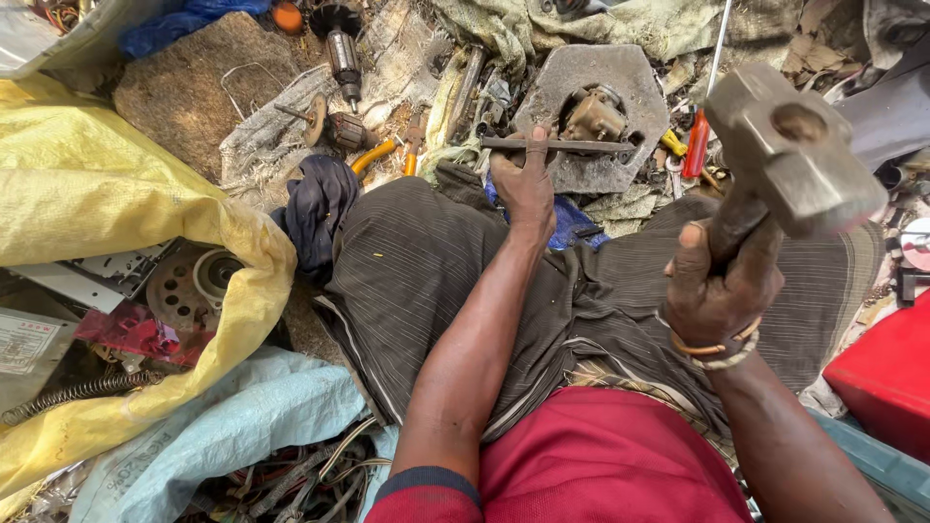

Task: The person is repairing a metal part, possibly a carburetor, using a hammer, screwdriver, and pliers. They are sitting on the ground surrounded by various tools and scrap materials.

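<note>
My right hand (719, 286) grips the handle of a heavy metal hammer (790, 145), raised at the right with its blocky head up. My left hand (524, 184) reaches forward over my lap and holds a long flat metal bar (567, 145). The bar's far end rests against a small rusty metal part (593, 114) that sits on a grey, roughly hexagonal metal plate (591, 77) on the ground.
A yellow sack (87, 194) holding scrap parts lies at the left. Motor armatures (343, 58), orange-handled pliers (392, 150) and a red screwdriver (695, 145) lie around the plate. A red box (886, 378) is at the right, wires and pale sacking at the lower left.
</note>
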